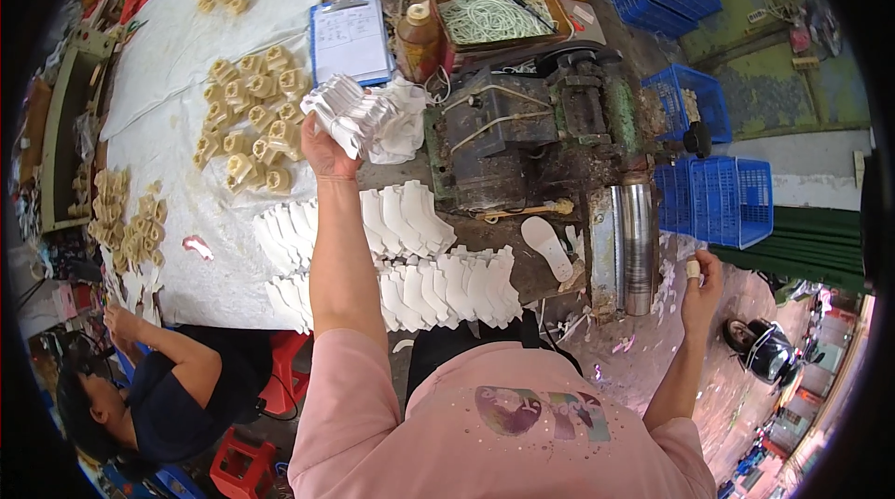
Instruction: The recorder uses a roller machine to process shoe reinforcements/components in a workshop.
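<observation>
Head view: one left hand (328,156), fingers clamped on one stack of white pieces (350,109), near one clipboard (350,42) on the cloth-covered desk (191,299)! One right hand (706,289) hangs out beyond the roller (638,247), fingers curled; whether they meet, I can't tell. Two rows of white cut-outs (429,294) lie nearer, one bottle (419,41) and one cord-filled tray (503,43) farther, one bulky machine (503,126) standing between the hands.

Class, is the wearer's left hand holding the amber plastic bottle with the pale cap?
No: the left hand holds a bundle of thin white shaped pieces, and the pale-capped amber plastic bottle sits apart, farther forward.
</observation>
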The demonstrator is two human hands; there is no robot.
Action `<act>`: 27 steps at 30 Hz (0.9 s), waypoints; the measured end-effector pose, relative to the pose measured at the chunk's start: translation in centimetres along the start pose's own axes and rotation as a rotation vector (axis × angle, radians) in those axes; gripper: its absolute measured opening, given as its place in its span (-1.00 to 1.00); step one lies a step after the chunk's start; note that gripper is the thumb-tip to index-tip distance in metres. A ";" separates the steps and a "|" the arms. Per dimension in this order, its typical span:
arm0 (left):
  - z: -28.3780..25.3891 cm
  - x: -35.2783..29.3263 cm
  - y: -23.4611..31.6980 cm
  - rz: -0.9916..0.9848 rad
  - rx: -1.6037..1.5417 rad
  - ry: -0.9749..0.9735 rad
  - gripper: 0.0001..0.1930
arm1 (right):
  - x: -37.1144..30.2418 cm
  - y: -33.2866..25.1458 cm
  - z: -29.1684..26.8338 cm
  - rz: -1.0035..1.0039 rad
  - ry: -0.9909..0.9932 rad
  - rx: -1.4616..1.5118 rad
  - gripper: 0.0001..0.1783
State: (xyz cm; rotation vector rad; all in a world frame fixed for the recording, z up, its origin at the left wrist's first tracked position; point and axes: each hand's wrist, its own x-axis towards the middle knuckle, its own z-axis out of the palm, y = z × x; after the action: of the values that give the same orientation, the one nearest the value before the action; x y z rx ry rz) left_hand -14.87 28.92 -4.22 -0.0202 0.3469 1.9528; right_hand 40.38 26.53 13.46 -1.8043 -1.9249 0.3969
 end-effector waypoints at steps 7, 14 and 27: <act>6.2 -6.7 -1.6 -0.056 0.178 -0.187 -0.33 | 1.4 -11.7 2.3 -0.272 -0.005 0.381 -0.72; 10.2 -15.9 -7.7 -0.327 0.218 -0.024 -0.41 | -1.3 -22.6 12.1 -0.786 -0.331 0.522 -0.68; 7.7 -15.4 -6.3 -0.365 0.204 0.391 -0.51 | -5.1 -21.2 14.0 -1.082 -0.528 0.211 -0.96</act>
State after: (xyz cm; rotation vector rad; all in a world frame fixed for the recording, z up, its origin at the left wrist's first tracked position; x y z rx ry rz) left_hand -1.87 19.28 4.41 -0.3147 0.7447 1.5376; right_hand 15.18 21.01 11.73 -0.3517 -2.7252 0.6630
